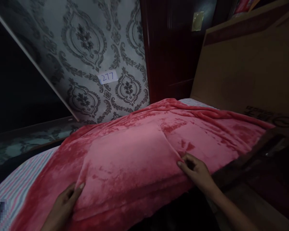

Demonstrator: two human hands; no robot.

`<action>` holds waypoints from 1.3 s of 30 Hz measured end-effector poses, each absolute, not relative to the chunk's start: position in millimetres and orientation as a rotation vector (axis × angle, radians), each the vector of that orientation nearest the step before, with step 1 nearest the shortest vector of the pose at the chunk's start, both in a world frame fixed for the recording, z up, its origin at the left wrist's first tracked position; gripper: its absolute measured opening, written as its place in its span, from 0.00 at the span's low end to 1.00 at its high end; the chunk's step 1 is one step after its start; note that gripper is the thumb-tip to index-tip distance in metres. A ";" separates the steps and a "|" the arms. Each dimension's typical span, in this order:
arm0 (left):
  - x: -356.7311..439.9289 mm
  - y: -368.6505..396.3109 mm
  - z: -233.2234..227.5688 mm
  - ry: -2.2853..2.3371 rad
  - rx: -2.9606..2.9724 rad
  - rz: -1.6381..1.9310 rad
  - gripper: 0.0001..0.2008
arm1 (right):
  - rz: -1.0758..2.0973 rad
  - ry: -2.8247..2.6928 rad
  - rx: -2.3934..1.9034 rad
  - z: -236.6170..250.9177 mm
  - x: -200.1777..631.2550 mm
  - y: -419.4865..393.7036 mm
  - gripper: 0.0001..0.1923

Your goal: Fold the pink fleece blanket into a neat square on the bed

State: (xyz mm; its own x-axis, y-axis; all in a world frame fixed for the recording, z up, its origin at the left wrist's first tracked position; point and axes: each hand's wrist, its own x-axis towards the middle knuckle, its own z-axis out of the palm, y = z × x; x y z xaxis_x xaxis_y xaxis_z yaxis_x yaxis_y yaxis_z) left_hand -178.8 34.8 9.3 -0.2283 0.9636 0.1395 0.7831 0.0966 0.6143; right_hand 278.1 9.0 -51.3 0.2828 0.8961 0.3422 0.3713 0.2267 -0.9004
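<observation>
A pink plush cloth (127,154), folded into a rough rectangle, lies flat over a larger pink plush blanket (207,134) of the same colour. My left hand (64,203) pinches the cloth's near left edge between thumb and fingers. At the right edge, my right hand (198,171) grips a bit of the cloth the same way. Several layered folds run along the near side between both hands. Whether the cloth and the blanket are one piece, I cannot tell.
Under the blanket is a striped sheet (32,170). A large cardboard box (245,70) stands at the right, beside a dark red wooden panel (170,48). Behind is patterned wallpaper (86,38) with a paper label (108,77) reading 277. A dark screen-like panel (19,73) is at left.
</observation>
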 end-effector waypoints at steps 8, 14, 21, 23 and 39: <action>-180.2 49.9 19.6 2.095 1.658 1.058 0.28 | 0.238 -1.485 -1.336 -30.4 294.1 23.3 0.17; -110.2 128.7 54.1 1.950 2.339 0.537 0.34 | 0.313 -2.143 -1.369 28.3 207.0 94.6 0.34; -47.5 172.4 22.8 2.181 2.451 0.013 0.31 | 0.206 -2.248 -1.734 11.9 172.6 159.0 0.34; -48.4 171.2 6.2 2.226 2.472 0.053 0.31 | 0.166 -2.205 -1.740 -2.4 181.7 161.2 0.34; -55.3 162.5 3.7 2.116 2.439 0.128 0.33 | 0.055 -2.260 -1.785 -16.1 196.4 168.7 0.31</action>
